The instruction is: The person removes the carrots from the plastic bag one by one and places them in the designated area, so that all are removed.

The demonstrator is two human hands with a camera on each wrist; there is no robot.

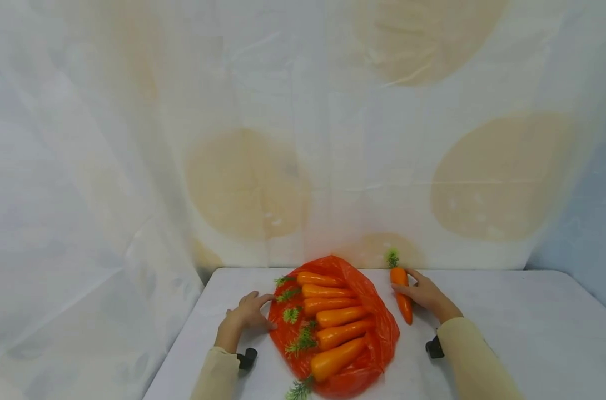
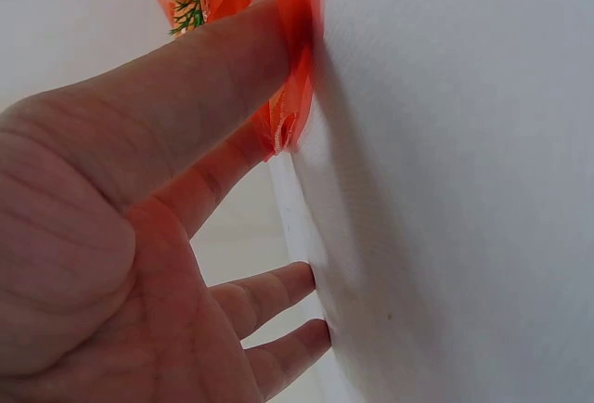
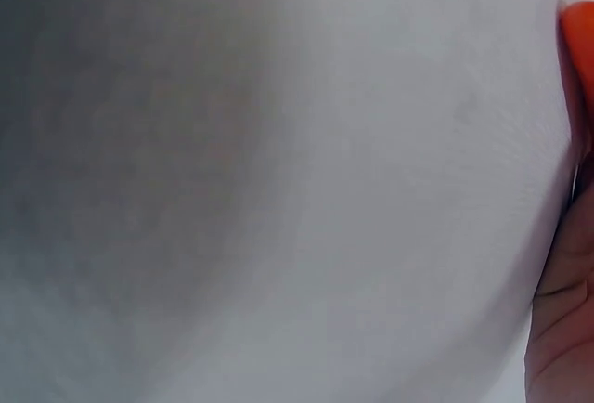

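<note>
A red plastic bag [image 1: 345, 383] lies spread on the table with several orange carrots [image 1: 340, 316] in a row on it, their green tops pointing left. At the bag's left edge is my left hand [image 1: 250, 312], thumb and index finger stretched out and apart, touching the plastic. In the left wrist view the thumb [image 2: 186, 97] reaches the bag's edge [image 2: 295, 78], while two fingertips rest on the white surface. Right of the bag, my right hand [image 1: 425, 293] grips a single carrot [image 1: 404, 303], thumb across it and index finger on its far side. Its leafy top points away from me.
The white table [image 1: 508, 333] has its far edge close to a pale hanging sheet [image 1: 333, 139] with tan round patches. More sheeting [image 1: 83, 250] hangs along the left. A dark wrist device [image 1: 247, 359] sits by each hand.
</note>
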